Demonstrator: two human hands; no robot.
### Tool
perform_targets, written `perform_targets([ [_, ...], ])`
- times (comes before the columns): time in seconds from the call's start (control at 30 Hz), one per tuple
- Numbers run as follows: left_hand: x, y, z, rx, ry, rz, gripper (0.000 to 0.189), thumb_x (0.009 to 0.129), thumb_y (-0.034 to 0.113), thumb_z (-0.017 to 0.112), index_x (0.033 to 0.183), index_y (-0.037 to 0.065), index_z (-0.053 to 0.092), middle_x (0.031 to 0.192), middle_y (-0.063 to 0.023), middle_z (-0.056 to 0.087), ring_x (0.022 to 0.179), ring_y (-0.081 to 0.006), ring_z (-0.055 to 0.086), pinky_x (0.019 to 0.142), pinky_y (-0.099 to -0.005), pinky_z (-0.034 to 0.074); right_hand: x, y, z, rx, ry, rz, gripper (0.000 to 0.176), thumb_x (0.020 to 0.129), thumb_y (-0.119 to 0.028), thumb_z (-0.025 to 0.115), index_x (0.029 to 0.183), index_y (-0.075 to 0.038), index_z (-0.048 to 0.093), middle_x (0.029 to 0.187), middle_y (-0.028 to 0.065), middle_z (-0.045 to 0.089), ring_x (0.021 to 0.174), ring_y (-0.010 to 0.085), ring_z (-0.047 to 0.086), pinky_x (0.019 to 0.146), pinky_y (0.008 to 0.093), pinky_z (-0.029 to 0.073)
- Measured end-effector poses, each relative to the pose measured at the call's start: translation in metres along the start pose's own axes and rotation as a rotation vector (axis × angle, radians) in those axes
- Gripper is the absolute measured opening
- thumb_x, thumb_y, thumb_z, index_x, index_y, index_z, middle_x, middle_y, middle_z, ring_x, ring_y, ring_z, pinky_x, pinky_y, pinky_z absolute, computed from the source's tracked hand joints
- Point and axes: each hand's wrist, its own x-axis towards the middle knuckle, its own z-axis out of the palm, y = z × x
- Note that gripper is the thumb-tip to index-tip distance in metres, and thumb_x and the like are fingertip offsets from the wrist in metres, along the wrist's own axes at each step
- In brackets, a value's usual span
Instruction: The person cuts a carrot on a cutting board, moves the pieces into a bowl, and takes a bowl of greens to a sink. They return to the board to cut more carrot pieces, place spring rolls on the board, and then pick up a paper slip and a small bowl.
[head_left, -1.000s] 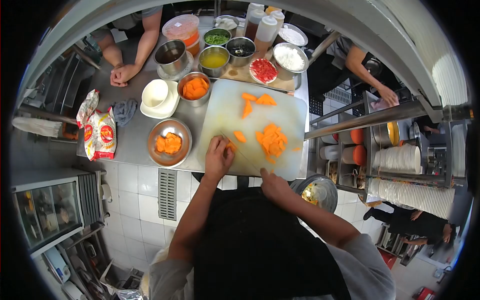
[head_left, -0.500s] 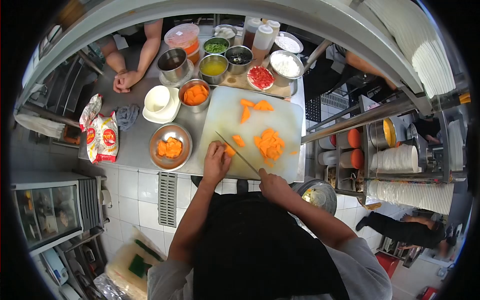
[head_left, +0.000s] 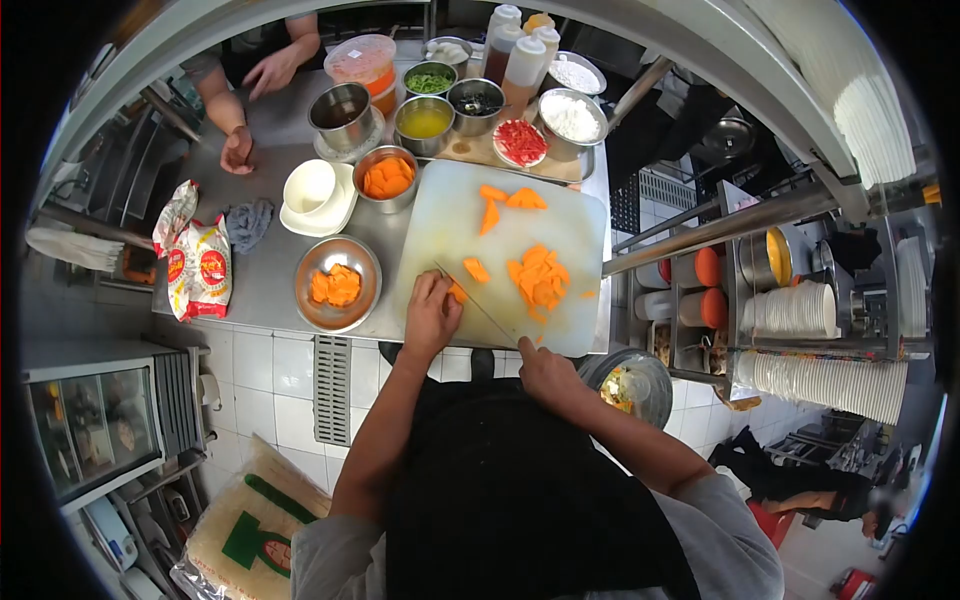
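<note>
My right hand (head_left: 547, 375) is closed around the handle of a knife (head_left: 478, 306), whose blade points up and left over the white cutting board (head_left: 570, 220). Against the blade, the curled fingers of my left hand (head_left: 434, 312) press on a piece of carrot (head_left: 457, 292), partly hidden. One cut carrot piece (head_left: 477, 270) lies just beyond the blade. To the right is a pile of carrot slices (head_left: 539, 278), and larger carrot chunks (head_left: 513, 199) lie at the board's far side. Left of the board, a metal bowl (head_left: 312, 262) contains carrot slices, and a steel pot (head_left: 372, 200) holds carrot chunks.
Behind the board stand steel pots, a tub (head_left: 362, 68), squeeze bottles (head_left: 524, 64) and a dish of red strips (head_left: 520, 145). Bags (head_left: 205, 268) and a cloth (head_left: 249, 224) lie at left. Another person's hands (head_left: 238, 150) are over the far left. A waste bin (head_left: 640, 390) stands below right.
The other person's hands, clasped before, are now apart. My hands stay at the carrot and knife with little shift. A person in the background at lower right has moved.
</note>
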Motion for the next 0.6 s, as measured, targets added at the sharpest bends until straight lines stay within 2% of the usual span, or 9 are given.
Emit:
perform_targets([
  [0.37, 0.0, -0.002, 0.0, -0.005, -0.005, 0.007, 0.03, 0.079, -0.002, 0.067, 0.108, -0.001, 0.062, 0.114, -0.0202, 0.058, 0.107, -0.0407, 0.06, 0.092, -0.0456, 0.052, -0.006, -0.008, -0.008, -0.015, -0.028, 0.03, 0.03, 0.092, -0.01, 0.058, 0.118, 0.001, 0.046, 0.086, 0.0328, 0.066, 0.077, 0.0513, 0.069, 0.067, 0.0597, 0.056],
  [0.43, 0.0, -0.001, 0.0, -0.011, -0.001, 0.0, 0.034, 0.079, -0.002, 0.067, 0.113, -0.001, 0.063, 0.112, -0.0176, 0.059, 0.108, -0.0392, 0.059, 0.093, -0.0463, 0.051, -0.007, -0.008, -0.006, -0.011, -0.03, 0.04, 0.032, 0.093, -0.011, 0.058, 0.12, 0.0, 0.046, 0.086, 0.0329, 0.066, 0.078, 0.0515, 0.069, 0.067, 0.0604, 0.056],
  [0.6, -0.003, -0.004, 0.002, -0.021, 0.0, -0.009, 0.034, 0.08, -0.001, 0.068, 0.114, -0.001, 0.064, 0.113, -0.0176, 0.059, 0.108, -0.0392, 0.059, 0.093, -0.0462, 0.051, -0.006, -0.009, -0.008, 0.02, -0.061, 0.07, 0.03, 0.093, -0.01, 0.055, 0.12, 0.0, 0.045, 0.084, 0.0326, 0.067, 0.079, 0.0525, 0.068, 0.069, 0.0619, 0.054],
])
